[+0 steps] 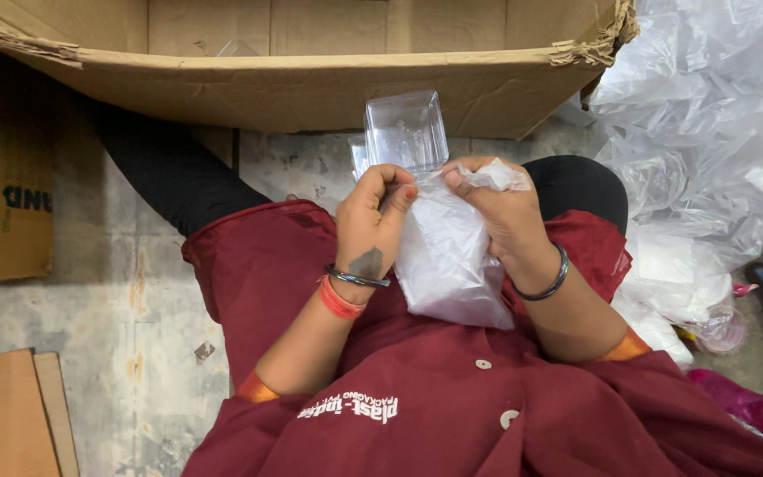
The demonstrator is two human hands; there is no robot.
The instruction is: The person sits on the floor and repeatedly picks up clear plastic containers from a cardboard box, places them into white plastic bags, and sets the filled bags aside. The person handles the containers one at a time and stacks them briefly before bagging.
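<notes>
A thin white plastic bag (448, 261) full of clear plastic containers lies in my lap on the maroon garment (275, 274). My left hand (371, 221) pinches the bag's left rim near its mouth. My right hand (501, 212) grips the bunched right rim of the bag. Clear square plastic containers (406, 132) stick out of the bag's open mouth just above both hands, tilted away from me.
A large open cardboard box (302, 84) stands right in front of my knees. Heaped clear plastic bags (708, 115) fill the right side. Flat cardboard pieces (6, 177) lie on the concrete floor at left, and more cardboard (6, 415) at bottom left.
</notes>
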